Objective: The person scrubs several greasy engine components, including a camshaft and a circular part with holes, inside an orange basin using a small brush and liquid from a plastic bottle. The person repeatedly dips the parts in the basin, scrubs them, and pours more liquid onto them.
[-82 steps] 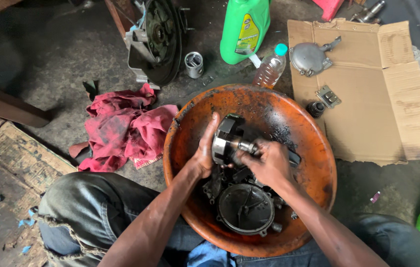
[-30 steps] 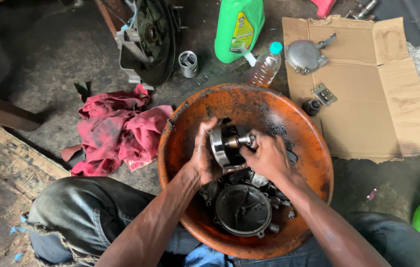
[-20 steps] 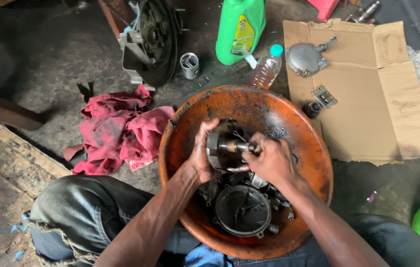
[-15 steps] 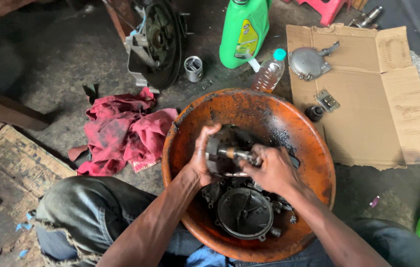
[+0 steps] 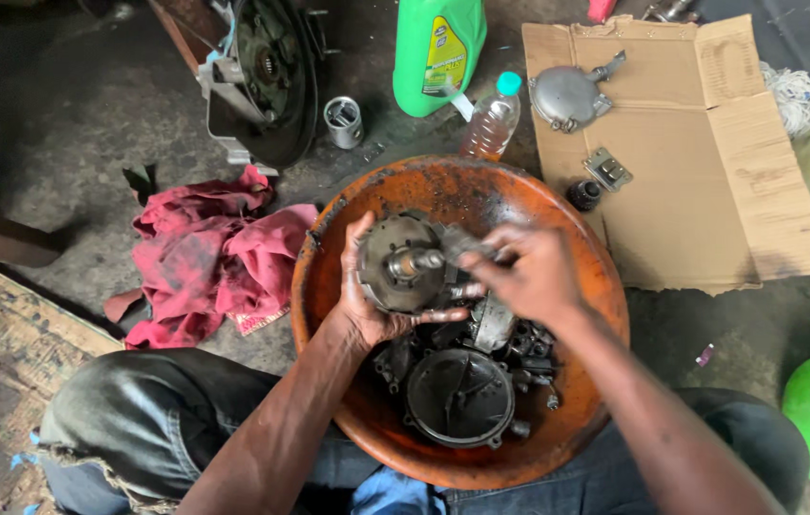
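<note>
**Round metal engine part held over rusty basin, both hands engaged**

Head view. Rusty orange basin (image 5: 605, 286) sits on the concrete floor between the person's knees. Left hand (image 5: 367, 310) cups a round metal part with a stub shaft (image 5: 400, 262) from below, fingers (image 5: 434, 315) curled and clamped around its lower edge; part is raised above the basin's centre, shaft pointing up toward the camera. Right hand (image 5: 529, 272) at 3 o'clock of the part, fingers closed together against its right side; the fingertips are blurred, so I cannot tell exactly what they pinch. Below the hands, at 6 o'clock in the basin, a dark round cover (image 5: 460, 396) lies among greasy small parts.

Outside the basin: red rag (image 5: 209, 253) at 9 o'clock; green jug (image 5: 438, 52) and clear plastic bottle with a teal cap (image 5: 491, 119) at 12 o'clock; flattened cardboard (image 5: 710, 191) at 2 o'clock, carrying a grey metal cover (image 5: 567, 95).
</note>
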